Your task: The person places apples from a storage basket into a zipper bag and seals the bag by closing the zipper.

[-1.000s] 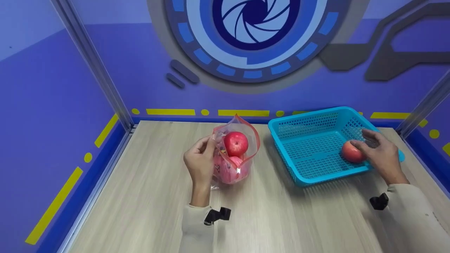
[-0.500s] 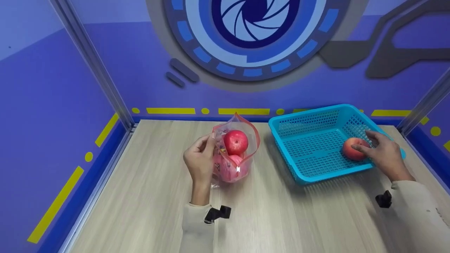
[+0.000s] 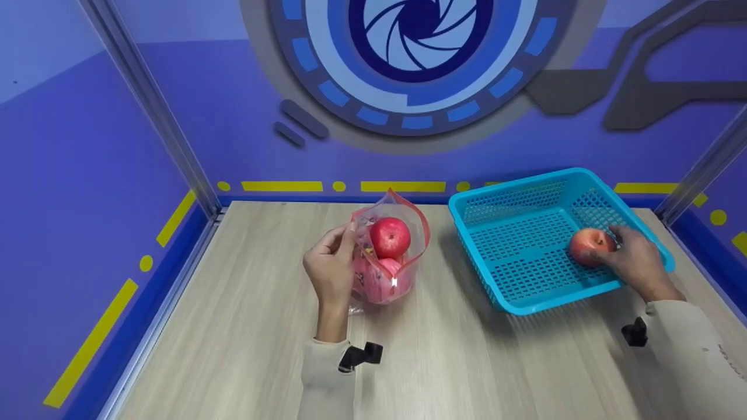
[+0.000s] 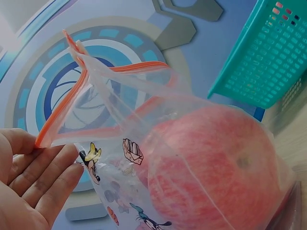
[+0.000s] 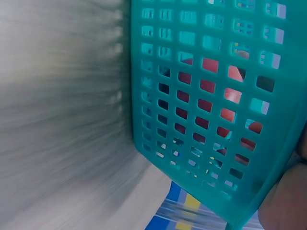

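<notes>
My left hand (image 3: 330, 265) pinches the left rim of a clear zip bag (image 3: 415, 224) with an orange seal, standing open on the wooden table. A red apple (image 3: 390, 237) sits at the bag's mouth with more red fruit (image 3: 382, 283) below it. In the left wrist view my fingers (image 4: 38, 177) lie along the bag (image 4: 144, 100) beside the apple (image 4: 216, 172). My right hand (image 3: 633, 259) grips the right rim of a turquoise basket (image 3: 508, 186), fingers inside against a loose apple (image 3: 588, 246). The right wrist view shows the basket wall (image 5: 158, 96) from outside, with the apple (image 5: 208, 86) red behind its holes.
The wooden table (image 3: 245, 326) is boxed in by purple walls with metal posts at the back left (image 3: 169, 134) and back right (image 3: 700, 169). The basket (image 4: 268, 57) stands just right of the bag.
My right hand has let go of the apple in the basket and drawn back to the right rim. The basket's near corner has swung slightly right. The left hand and bag stayed put.
</notes>
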`<state>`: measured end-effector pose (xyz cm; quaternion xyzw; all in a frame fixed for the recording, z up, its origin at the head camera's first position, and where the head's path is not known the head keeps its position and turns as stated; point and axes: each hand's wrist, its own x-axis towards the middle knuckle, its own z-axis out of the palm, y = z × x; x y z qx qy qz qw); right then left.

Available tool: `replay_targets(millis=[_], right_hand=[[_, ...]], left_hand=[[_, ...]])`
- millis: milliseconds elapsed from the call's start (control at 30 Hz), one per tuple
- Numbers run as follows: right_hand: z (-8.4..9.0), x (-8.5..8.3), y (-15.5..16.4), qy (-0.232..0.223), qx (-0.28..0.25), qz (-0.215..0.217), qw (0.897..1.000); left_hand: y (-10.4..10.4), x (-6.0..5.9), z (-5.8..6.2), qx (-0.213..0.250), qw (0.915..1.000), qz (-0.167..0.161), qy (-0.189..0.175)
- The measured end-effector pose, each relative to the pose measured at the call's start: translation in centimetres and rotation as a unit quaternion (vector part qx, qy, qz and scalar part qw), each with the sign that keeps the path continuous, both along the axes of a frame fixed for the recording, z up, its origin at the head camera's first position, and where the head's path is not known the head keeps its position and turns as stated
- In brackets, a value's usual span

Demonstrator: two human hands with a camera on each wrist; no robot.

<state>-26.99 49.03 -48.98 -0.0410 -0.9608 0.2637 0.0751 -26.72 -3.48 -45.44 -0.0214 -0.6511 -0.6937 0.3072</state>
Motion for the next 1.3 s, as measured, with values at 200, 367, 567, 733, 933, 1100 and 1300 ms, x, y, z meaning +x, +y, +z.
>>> replay_targets(millis=[200,367,567,733,933,1100,1300], right_hand=[[-0.64,0.38,0.11,0.0,-0.006,-0.003,1.0],[-0.57,0.09,-0.06,-0.001,-0.002,-0.019,1.0],[-0.33,-0.15,0.03,-0.012,0.019,-0.022,0.999],[0.0,-0.24,0.12,-0.026,0.02,-0.011,0.999],[-0.05,0.0,0.19,-0.021,0.022,-0.013,0.999],[-0.2,0.2,0.11,-0.017,0.021,-0.016,1.0],[-0.21,0.34,-0.07,-0.003,-0.008,-0.017,1.0]], left_hand=[[-0.04,0.01,-0.03,-0.01,0.9999,0.002,0.004],[-0.09,0.01,-0.16,-0.007,1.0,0.0,0.005],[-0.02,-0.01,-0.16,-0.003,1.0,-0.005,0.004],[0.04,-0.2,-0.13,-0.003,1.0,-0.006,0.004],[0.08,-0.38,-0.23,-0.003,1.0,-0.003,0.007],[0.09,-0.38,-0.17,-0.006,1.0,0.0,0.005],[0.05,-0.13,-0.14,-0.01,1.0,0.002,-0.001]])
